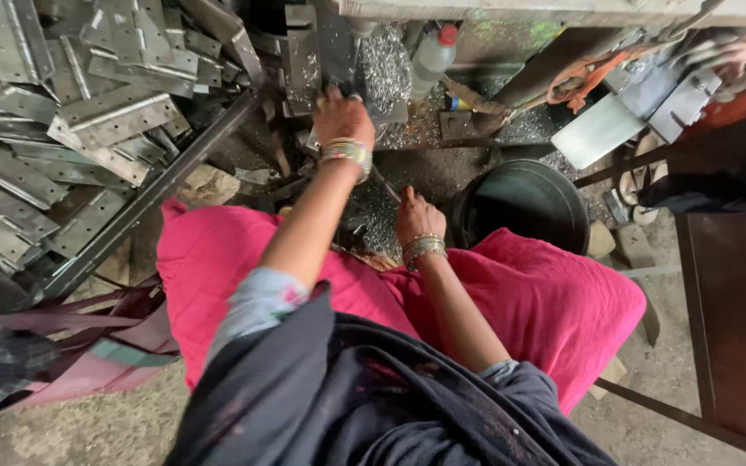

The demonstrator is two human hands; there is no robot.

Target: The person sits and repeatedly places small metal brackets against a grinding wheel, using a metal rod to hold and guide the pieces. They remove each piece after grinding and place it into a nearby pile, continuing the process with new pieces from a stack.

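A seated person in a dark shawl [373, 406] and bright pink garment [554, 302] is leaning over a cluttered workshop floor, seen from a camera on the head. Nearest the body, at about 6 o'clock from the centre of the view, the right hand [418, 217] is resting low with its fingers curled downward, a stack of metal bangles [425, 248] on the wrist; whether it is pinching anything cannot be told, since the fingertips are hidden against a patch of glittering metal shavings [380, 226]. Just at 3 o'clock of that hand, a dark round bucket [524, 207] is standing on the floor, touching the pink cloth at its near rim.

Farther out, toward 12 o'clock, the left hand [343, 116] is reaching forward on an outstretched arm, its fingers closed down over a small flat metal piece [325, 97] at the base of a grey machine part [302, 56]; the grip itself is partly hidden by the back of the hand. Gold-coloured bangles [346, 154] are circling that wrist.

At 9 to 11 o'clock, a large heap of flat steel hinge plates [62, 121] is lying piled up, bordered by a long dark angle bar [153, 194] that is slanting toward the machine. At 12 o'clock beyond the left hand, a plastic bottle with a red cap [435, 52] is standing tilted among more shavings.
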